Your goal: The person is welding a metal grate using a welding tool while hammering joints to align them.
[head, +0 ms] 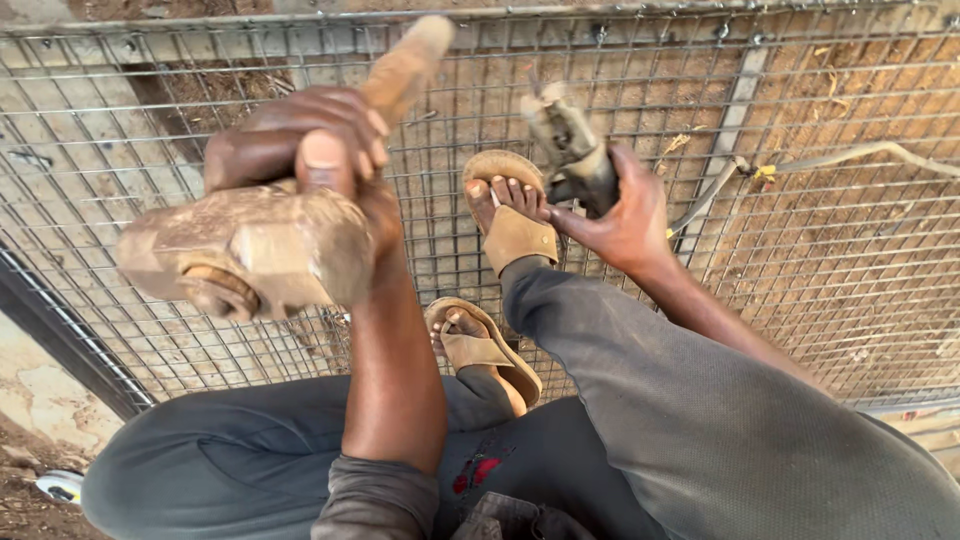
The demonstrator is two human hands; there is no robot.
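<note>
Dusty ground and a wire mesh panel with a metal frame fill the view; the person sits on it, both feet in tan sandals resting on the wires. The left hand is wrapped tight around the wooden handle of a heavy hammer, fingers fully closed, thumb on top. The hammer is raised near the camera: its long axis runs from the block head at lower left up to the handle end at upper right, head pointing left & down. The right hand is closed around a chisel-like metal tool, just beside the toes; its axis leans up & left, struck end up, lower tip hidden behind the hand. I think a good blow needs the tool steady, the hammer face square on its top, toes and fingers kept away.
</note>
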